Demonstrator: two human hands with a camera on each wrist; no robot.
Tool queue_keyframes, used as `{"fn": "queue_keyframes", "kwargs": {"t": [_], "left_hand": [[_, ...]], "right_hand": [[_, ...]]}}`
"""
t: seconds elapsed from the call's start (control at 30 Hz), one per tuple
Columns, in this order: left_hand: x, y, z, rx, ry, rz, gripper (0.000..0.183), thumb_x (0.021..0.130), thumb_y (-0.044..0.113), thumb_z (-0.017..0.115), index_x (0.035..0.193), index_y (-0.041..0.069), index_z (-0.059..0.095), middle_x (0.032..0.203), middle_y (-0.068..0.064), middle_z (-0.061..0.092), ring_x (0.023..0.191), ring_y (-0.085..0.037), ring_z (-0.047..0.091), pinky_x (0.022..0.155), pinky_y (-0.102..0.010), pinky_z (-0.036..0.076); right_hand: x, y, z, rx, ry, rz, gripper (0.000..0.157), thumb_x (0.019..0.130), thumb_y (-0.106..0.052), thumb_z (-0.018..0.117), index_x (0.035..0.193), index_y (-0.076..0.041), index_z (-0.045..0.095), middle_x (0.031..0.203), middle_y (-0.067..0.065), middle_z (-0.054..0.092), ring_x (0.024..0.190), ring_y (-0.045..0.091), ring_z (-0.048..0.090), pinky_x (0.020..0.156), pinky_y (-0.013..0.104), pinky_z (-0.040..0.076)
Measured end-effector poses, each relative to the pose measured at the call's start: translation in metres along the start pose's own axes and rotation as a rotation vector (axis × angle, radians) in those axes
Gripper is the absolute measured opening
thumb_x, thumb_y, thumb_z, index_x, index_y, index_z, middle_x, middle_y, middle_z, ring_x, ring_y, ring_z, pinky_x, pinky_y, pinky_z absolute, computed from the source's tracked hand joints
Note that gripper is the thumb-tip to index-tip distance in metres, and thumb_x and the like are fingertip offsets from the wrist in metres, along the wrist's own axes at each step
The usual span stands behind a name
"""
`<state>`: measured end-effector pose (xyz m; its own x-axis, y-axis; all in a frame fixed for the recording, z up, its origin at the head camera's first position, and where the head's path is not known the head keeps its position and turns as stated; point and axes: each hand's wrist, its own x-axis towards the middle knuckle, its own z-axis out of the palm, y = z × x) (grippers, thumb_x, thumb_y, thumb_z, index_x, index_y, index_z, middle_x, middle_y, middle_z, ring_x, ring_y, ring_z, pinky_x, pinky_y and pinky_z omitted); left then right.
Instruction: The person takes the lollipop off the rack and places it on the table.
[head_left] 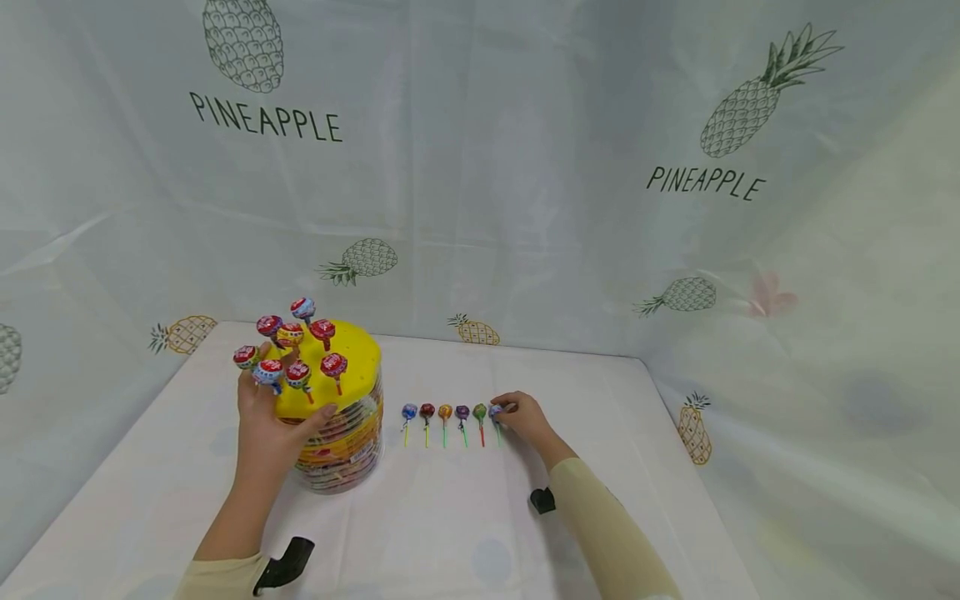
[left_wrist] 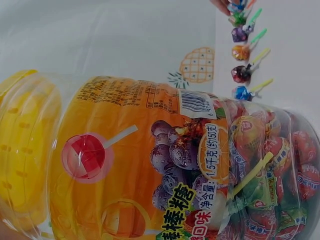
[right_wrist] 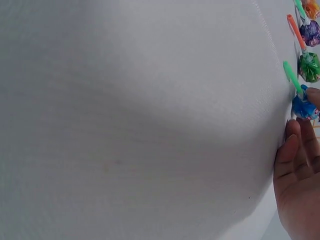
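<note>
My left hand [head_left: 264,437] grips a clear plastic candy jar [head_left: 347,450] near its yellow lid [head_left: 356,354], thumb in front and fingers partly hidden behind the lollipops. Several red-topped lollipops [head_left: 334,364] stand upright in the lid, some tilted. On the table, a row of lollipops lies to the jar's right, heads away from me: blue [head_left: 408,411], dark red [head_left: 427,410], orange [head_left: 445,412], purple [head_left: 462,412] and green [head_left: 479,411]. At the row's right end, my right hand [head_left: 531,421] pinches a blue lollipop [right_wrist: 302,106] by its head; its green stick points toward me.
The table [head_left: 427,525] has a white cover, its far edge meeting a pineapple-print curtain [head_left: 510,167]. Inside the jar, wrapped candies [left_wrist: 257,200] show through the plastic. Black straps [head_left: 285,565] hang at both sleeves.
</note>
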<state>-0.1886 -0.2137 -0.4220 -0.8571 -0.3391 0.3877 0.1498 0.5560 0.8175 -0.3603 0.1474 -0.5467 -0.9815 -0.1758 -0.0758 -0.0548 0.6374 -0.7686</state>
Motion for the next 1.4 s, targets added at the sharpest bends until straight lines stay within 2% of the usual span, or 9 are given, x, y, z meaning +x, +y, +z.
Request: {"fn": "queue_keyframes", "kwargs": {"t": [0.43, 0.63, 0.73, 0.83, 0.97, 1.13, 1.4], "left_hand": [[0.001, 0.002, 0.0, -0.006, -0.005, 0.012, 0.096, 0.082, 0.02, 0.079, 0.156, 0.029, 0.02, 0.154, -0.015, 0.012, 0.14, -0.041, 0.019, 0.102, -0.066, 0.035], [0.001, 0.003, 0.002, -0.009, -0.004, 0.007, 0.098, 0.082, 0.021, 0.08, 0.156, 0.032, 0.017, 0.154, -0.016, 0.012, 0.14, -0.042, 0.02, 0.102, -0.066, 0.035], [0.001, 0.003, 0.002, -0.008, -0.004, -0.003, 0.1, 0.081, 0.021, 0.08, 0.157, 0.033, 0.015, 0.154, -0.017, 0.012, 0.14, -0.042, 0.02, 0.102, -0.066, 0.034], [0.0, 0.002, 0.001, -0.008, -0.001, -0.006, 0.099, 0.082, 0.021, 0.08, 0.157, 0.031, 0.016, 0.154, -0.016, 0.012, 0.14, -0.041, 0.019, 0.103, -0.065, 0.034], [0.0, 0.001, 0.0, -0.01, 0.003, 0.002, 0.098, 0.082, 0.022, 0.079, 0.156, 0.028, 0.017, 0.153, -0.015, 0.013, 0.14, -0.041, 0.019, 0.104, -0.065, 0.033], [-0.001, 0.0, 0.0, -0.01, 0.004, 0.011, 0.096, 0.082, 0.022, 0.079, 0.156, 0.028, 0.019, 0.153, -0.015, 0.012, 0.14, -0.041, 0.019, 0.103, -0.065, 0.034], [-0.001, 0.001, 0.0, -0.01, -0.004, 0.011, 0.097, 0.082, 0.024, 0.079, 0.157, 0.028, 0.016, 0.153, -0.016, 0.012, 0.139, -0.042, 0.019, 0.103, -0.066, 0.033]], "right_hand": [[0.002, 0.001, -0.001, -0.02, -0.003, -0.003, 0.026, 0.085, -0.008, 0.075, 0.111, -0.012, 0.073, 0.109, 0.004, 0.06, 0.089, 0.02, 0.053, 0.068, 0.031, 0.049], [0.0, -0.005, -0.007, -0.038, 0.031, 0.0, 0.027, 0.086, -0.012, 0.075, 0.112, -0.015, 0.072, 0.113, 0.004, 0.059, 0.09, 0.019, 0.052, 0.067, 0.03, 0.048], [-0.003, -0.019, -0.015, -0.006, 0.057, -0.043, 0.029, 0.087, -0.012, 0.074, 0.115, -0.013, 0.071, 0.117, 0.005, 0.06, 0.091, 0.021, 0.053, 0.067, 0.031, 0.049], [-0.007, -0.039, -0.023, 0.06, 0.067, -0.128, 0.031, 0.088, -0.01, 0.073, 0.119, -0.01, 0.069, 0.118, 0.006, 0.061, 0.093, 0.022, 0.056, 0.068, 0.033, 0.051], [-0.011, -0.068, -0.027, 0.154, 0.065, -0.235, 0.032, 0.088, -0.011, 0.073, 0.12, -0.013, 0.069, 0.117, 0.001, 0.063, 0.095, 0.019, 0.059, 0.072, 0.033, 0.054], [-0.024, -0.108, -0.025, 0.287, 0.027, -0.336, 0.03, 0.088, -0.012, 0.073, 0.118, -0.014, 0.07, 0.115, 0.001, 0.064, 0.095, 0.019, 0.06, 0.081, 0.033, 0.053], [-0.05, -0.166, -0.013, 0.469, -0.059, -0.502, 0.03, 0.087, -0.004, 0.072, 0.117, 0.0, 0.068, 0.117, 0.015, 0.063, 0.096, 0.028, 0.06, 0.077, 0.028, 0.054]]}}
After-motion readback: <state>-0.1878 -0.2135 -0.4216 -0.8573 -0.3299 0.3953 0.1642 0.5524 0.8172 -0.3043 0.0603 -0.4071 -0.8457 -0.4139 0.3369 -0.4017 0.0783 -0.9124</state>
